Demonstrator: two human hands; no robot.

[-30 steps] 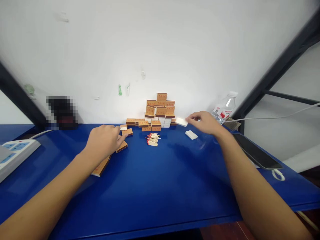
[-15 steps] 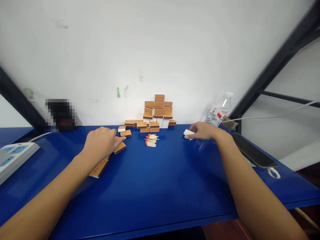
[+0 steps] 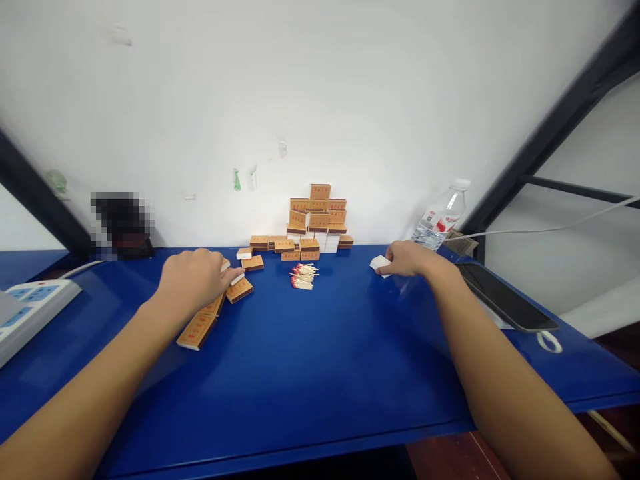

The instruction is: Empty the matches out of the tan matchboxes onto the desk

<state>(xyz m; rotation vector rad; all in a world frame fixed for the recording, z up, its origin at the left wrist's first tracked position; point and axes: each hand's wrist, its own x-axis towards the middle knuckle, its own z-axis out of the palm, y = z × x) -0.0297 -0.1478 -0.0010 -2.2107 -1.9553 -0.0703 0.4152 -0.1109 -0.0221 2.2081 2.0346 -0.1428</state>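
Note:
My left hand [image 3: 193,283] is closed at the left, thumb and fingers round a matchbox [image 3: 237,279] whose white edge peeks past the thumb; the hand hides most of it. Orange matchboxes [image 3: 197,331] lie under and in front of this hand, and another matchbox [image 3: 241,290] rests by the thumb tip. On the right, my right hand [image 3: 407,258] pinches a small white box [image 3: 380,265] at the tabletop. Between the hands lies a pile of red-tipped matches [image 3: 304,276]. Behind it, a stepped stack of matchboxes [image 3: 319,220] stands against the wall.
A clear plastic bottle [image 3: 443,217] leans at the back right, near a dark phone [image 3: 505,297] and a white cable. A white power strip [image 3: 37,310] sits at the left edge. The blue table [image 3: 310,380] ends at a front edge; dark metal posts flank it.
My left hand has shifted slightly left and back, and a white edge now shows by its thumb. The white box in my right hand has turned slightly. The view has tilted a little.

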